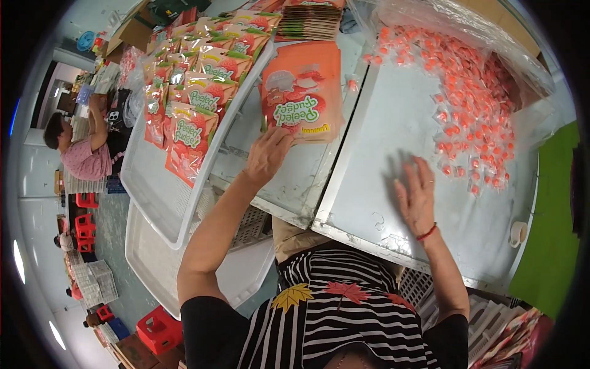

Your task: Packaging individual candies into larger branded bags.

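Observation:
A stack of flat orange-red candy pouches (301, 74) lies on the metal table in front of me. My left hand (270, 155) is at the stack's near left corner, its fingers curled and pinching the edge of a pouch; how many it grips is hidden. Over the bare tabletop on the right, my right hand (416, 195) hovers or rests with its fingers apart and nothing in them. Beyond it spreads a heap of small red candies (476, 132) in clear wrappers. One loose wrapped candy (351, 85) sits beside the pouch stack.
Filled pouches (195, 140) stand in rows in a white tray (147, 175) on the left, above another white tray (144, 237). More stacked pouches (310, 21) are at the back. Clear plastic sheeting (522, 67) borders the candies. A tape roll (518, 234) lies at right. A person (89, 157) works far left.

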`<state>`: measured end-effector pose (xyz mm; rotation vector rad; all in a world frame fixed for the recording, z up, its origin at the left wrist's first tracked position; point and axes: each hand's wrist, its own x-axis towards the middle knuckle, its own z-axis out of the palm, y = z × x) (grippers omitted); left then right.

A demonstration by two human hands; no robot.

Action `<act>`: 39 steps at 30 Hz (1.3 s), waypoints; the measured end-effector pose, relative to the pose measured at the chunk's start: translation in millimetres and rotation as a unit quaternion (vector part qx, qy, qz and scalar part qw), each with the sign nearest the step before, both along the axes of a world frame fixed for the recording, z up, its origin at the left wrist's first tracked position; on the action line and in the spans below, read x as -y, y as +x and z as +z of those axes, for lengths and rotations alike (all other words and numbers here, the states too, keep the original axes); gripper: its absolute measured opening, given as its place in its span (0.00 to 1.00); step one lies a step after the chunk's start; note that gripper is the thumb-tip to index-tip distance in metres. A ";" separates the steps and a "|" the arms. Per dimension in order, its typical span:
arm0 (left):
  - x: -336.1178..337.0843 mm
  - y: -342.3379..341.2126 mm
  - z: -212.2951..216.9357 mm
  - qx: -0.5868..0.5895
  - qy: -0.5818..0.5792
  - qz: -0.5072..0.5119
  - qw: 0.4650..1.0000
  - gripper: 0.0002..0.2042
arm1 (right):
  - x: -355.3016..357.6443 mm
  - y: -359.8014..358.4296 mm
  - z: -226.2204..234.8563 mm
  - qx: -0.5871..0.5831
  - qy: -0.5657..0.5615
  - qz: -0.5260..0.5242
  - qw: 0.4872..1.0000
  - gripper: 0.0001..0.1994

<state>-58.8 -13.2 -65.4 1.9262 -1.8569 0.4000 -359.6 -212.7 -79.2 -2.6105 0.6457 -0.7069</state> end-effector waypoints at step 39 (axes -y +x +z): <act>76.7 -145.1 -14.4 -0.245 -0.037 0.076 0.966 0.04 | -41.9 53.2 -4.4 0.045 0.461 -0.062 0.884 0.10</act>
